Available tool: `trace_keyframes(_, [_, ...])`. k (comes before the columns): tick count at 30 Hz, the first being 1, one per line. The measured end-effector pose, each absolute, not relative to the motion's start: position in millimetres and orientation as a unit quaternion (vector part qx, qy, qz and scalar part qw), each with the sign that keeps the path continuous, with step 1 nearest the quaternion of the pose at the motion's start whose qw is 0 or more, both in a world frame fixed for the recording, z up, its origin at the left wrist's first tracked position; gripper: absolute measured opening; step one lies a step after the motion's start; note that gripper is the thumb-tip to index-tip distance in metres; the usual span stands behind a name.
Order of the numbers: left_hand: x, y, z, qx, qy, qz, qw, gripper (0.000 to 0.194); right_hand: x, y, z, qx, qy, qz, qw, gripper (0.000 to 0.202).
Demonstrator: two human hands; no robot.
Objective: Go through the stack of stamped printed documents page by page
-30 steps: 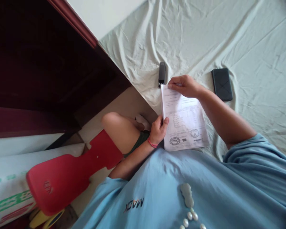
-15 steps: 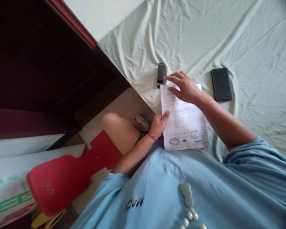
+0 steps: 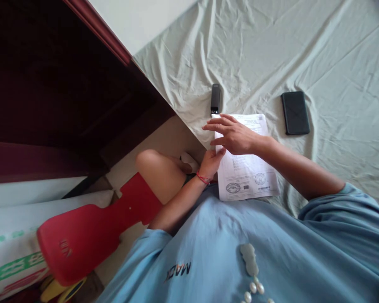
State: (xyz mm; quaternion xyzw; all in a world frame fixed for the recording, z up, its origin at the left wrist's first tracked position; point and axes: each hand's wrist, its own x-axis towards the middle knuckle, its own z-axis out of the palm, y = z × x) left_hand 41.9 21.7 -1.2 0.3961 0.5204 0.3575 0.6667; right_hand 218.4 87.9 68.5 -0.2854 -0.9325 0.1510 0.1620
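Note:
Printed sheets of paper (image 3: 249, 176) with round and oval stamps lie at the near edge of the cloth, by my shirt. My left hand (image 3: 211, 163), a red string on its wrist, pinches their left edge, thumb on top and the fingers hidden beneath. Across the upper left part of the page stretches my right hand (image 3: 235, 134), palm down with fingers apart; whether it presses the paper I cannot tell. A black stapler (image 3: 215, 98) lies just beyond the top left corner of the sheets.
A black rectangular case or device (image 3: 296, 112) rests on the wrinkled pale cloth (image 3: 255, 54) to the right. On the left are a dark wooden cabinet (image 3: 50, 84), a red chair-like seat (image 3: 82, 240) and a white printed sack (image 3: 12, 235). My bent knee (image 3: 148, 162) is beside the cloth's edge.
My right hand has moved down and left over the page, uncovering the printed top of the sheets. My left hand keeps its hold on the edge.

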Motion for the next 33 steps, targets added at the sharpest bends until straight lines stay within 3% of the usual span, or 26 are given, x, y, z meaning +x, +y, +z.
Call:
trace_keyframes(9, [44, 23, -4, 0.405, 0.521, 0.333, 0.674, 0.053, 216, 87, 60, -0.287, -0.931, 0.166, 0.155, 0.034])
trace_keyframes(17, [39, 17, -2, 0.451, 0.478, 0.325, 0.68, 0.069, 240, 113, 55, -0.429, -0.84, 0.17, 0.286, 0.042])
trace_keyframes(24, [36, 12, 0, 0.507, 0.456, 0.309, 0.663, 0.072, 251, 126, 72, -0.489, -0.805, 0.265, 0.206, 0.035])
trace_keyframes(33, [40, 38, 21, 0.538, 0.517, 0.424, 0.514, 0.063, 237, 118, 90, -0.477, -0.824, 0.226, 0.206, 0.031])
